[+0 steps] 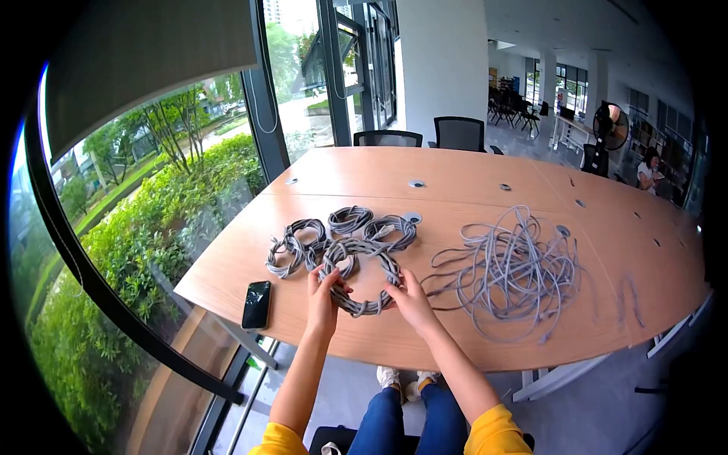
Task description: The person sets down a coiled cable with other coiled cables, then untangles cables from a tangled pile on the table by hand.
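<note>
- Two hands of ours hold up a gray cable coil (368,307) near the table (425,349)'s near edge; the left hand (322,299) is clamped on one side of the ring, the right hand (412,302) pinched on the other.
- Should either grip loosen, we judge, the turns could spring apart, since the ring is springy and wide.
- Wound coils (350,220) lie bunched just beyond our hands, toward the left edge; lowering ours among them could snag the loops.
- Well to our right, a loose cable tangle (519,273) sprawls toward the near edge, where a trailing strand could catch a sleeve or knot when pulled.
- Close to the table's near-left edge, a phone (256,305) risks a fall if our left forearm nudges it.
- We can read no brand, label or writing on cables or phone.
</note>
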`<state>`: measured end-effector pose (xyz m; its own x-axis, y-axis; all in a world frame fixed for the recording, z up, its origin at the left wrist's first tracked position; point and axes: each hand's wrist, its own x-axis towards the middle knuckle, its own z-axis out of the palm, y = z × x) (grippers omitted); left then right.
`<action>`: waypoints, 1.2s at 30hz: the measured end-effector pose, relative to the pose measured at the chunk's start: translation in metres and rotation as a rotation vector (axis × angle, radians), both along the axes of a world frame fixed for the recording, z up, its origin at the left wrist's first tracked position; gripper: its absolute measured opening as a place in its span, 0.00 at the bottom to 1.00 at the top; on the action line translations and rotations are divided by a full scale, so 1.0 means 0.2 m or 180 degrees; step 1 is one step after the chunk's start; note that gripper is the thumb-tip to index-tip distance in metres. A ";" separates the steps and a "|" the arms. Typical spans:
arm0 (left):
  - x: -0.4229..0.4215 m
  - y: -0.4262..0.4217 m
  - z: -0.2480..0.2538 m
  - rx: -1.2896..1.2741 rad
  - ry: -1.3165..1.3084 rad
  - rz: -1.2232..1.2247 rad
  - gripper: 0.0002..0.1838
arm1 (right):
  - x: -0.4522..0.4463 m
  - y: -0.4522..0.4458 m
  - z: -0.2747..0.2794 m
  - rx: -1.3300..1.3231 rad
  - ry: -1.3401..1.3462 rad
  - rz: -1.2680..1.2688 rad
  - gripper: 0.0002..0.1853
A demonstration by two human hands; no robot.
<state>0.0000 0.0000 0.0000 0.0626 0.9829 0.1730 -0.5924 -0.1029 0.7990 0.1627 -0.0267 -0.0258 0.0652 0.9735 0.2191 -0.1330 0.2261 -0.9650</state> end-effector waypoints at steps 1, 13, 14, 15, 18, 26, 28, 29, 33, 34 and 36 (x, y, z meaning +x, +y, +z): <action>0.00 -0.01 -0.01 -0.0025 0.0106 0.0024 0.16 | 0.00 0.01 -0.02 -0.0022 -0.0085 -0.0161 0.21; -0.06 0.48 -0.32 0.0308 0.2529 0.0562 0.20 | -0.02 0.49 -0.28 0.0283 -0.1478 -0.1465 0.18; -0.05 0.49 -0.36 0.0702 0.2758 0.0931 0.20 | -0.01 0.50 -0.29 0.0243 -0.1564 -0.1483 0.19; -0.04 0.49 -0.37 0.1096 0.2971 0.1295 0.20 | 0.00 0.50 -0.30 0.0197 -0.1658 -0.1502 0.19; -0.04 0.50 -0.38 0.0910 0.3058 0.1243 0.21 | 0.01 0.51 -0.32 0.0035 -0.1866 -0.1379 0.20; -0.04 0.51 -0.38 0.0867 0.3223 0.1401 0.20 | 0.02 0.53 -0.36 0.0270 -0.1832 -0.1377 0.23; -0.04 0.53 -0.39 0.0839 0.3197 0.1463 0.20 | 0.01 0.52 -0.35 0.0256 -0.1774 -0.1365 0.25; -0.03 0.53 -0.40 0.0784 0.3166 0.1535 0.20 | 0.00 0.51 -0.36 0.0218 -0.1766 -0.1364 0.27; -0.02 0.49 -0.41 0.1060 0.2858 0.1558 0.22 | -0.01 0.47 -0.36 0.0261 -0.1781 -0.1121 0.33; -0.04 0.48 -0.40 0.0770 0.2994 0.1203 0.28 | -0.02 0.46 -0.35 0.0364 -0.1636 -0.1138 0.37; -0.03 0.42 -0.38 0.1114 0.3097 0.1205 0.32 | -0.01 0.42 -0.33 0.0429 -0.1702 -0.0957 0.40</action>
